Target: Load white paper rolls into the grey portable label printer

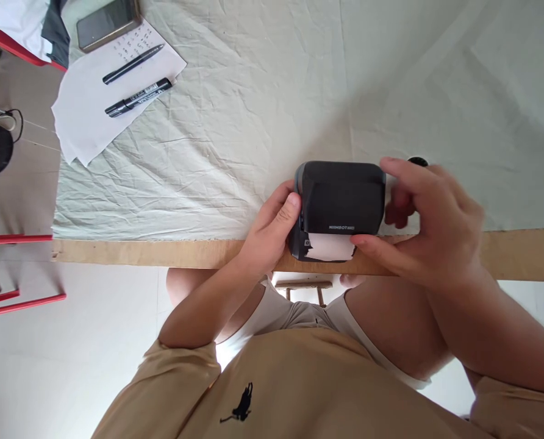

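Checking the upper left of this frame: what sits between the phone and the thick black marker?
A slim pen and some handwriting, both on the white paper; the head view shows this.

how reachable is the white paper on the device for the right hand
Probably yes: the right hand has its thumb beside the white paper, and the left hand grips the device's opposite side, out of the way.

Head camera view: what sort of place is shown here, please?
Probably an indoor work corner, perhaps at home: a wrinkled cloth covers the table, a pen and a marker lie on paper, and pale flooring shows below.
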`<action>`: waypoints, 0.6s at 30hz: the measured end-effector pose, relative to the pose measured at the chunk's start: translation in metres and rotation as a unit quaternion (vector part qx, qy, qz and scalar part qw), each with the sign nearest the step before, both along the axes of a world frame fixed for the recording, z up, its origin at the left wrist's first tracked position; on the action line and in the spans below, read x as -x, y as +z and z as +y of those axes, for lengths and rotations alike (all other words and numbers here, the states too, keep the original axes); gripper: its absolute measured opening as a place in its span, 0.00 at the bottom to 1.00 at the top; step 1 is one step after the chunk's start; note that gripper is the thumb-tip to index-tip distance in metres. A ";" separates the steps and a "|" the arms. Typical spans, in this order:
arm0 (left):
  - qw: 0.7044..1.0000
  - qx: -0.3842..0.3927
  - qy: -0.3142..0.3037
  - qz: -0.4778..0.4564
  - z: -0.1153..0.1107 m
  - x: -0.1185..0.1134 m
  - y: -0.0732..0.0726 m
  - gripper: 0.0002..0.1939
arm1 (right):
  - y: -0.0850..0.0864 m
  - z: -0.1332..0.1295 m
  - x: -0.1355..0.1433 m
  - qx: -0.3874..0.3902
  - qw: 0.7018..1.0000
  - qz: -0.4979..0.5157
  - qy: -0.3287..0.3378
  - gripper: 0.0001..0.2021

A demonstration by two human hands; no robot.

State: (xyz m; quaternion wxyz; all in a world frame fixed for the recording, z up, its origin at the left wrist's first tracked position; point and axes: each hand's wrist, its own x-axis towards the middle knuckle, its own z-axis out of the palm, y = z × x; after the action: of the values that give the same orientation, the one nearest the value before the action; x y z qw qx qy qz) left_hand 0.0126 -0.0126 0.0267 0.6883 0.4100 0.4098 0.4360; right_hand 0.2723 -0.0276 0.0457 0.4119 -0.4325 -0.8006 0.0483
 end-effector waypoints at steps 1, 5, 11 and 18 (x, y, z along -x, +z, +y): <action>1.000 -0.004 -0.003 0.008 0.000 0.001 0.000 0.35 | 0.003 0.000 0.000 0.001 1.000 0.001 0.011 0.30; 1.000 -0.007 -0.011 0.019 -0.002 0.001 0.000 0.32 | 0.004 -0.005 0.008 0.022 0.995 0.096 0.032 0.17; 0.999 0.014 -0.011 0.035 -0.004 0.001 0.000 0.34 | -0.007 -0.004 0.009 0.059 0.976 0.208 0.034 0.19; 0.999 0.020 -0.021 0.032 -0.004 0.001 0.006 0.34 | 0.003 0.006 0.014 0.019 0.995 0.095 -0.021 0.09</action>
State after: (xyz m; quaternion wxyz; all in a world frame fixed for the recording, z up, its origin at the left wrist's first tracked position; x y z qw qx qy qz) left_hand 0.0120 -0.0163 0.0331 0.6921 0.4180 0.4318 0.3999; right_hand 0.2580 -0.0211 0.0489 0.4789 -0.4504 -0.7474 0.0960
